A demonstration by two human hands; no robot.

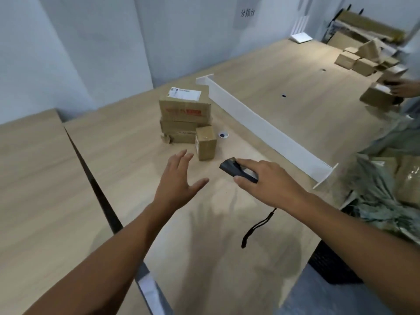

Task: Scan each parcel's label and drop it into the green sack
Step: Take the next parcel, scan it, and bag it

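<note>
A small upright cardboard parcel (205,143) stands on the wooden table (227,235), in front of a stack of two larger parcels; the top parcel (184,105) bears a white label. My left hand (179,180) hovers open just short of the small parcel, fingers spread, touching nothing. My right hand (266,180) grips a dark handheld scanner (234,169), whose black wrist strap (256,228) hangs below. The green sack (384,196) gapes at the right edge, with brown parcels inside.
A long white divider (261,126) lies diagonally across the table. A small round cable hole (223,135) sits beside the parcels. Another person's hand (404,87) handles boxes at the far right, near a pile of cartons (363,57). A gap (95,185) separates the left table.
</note>
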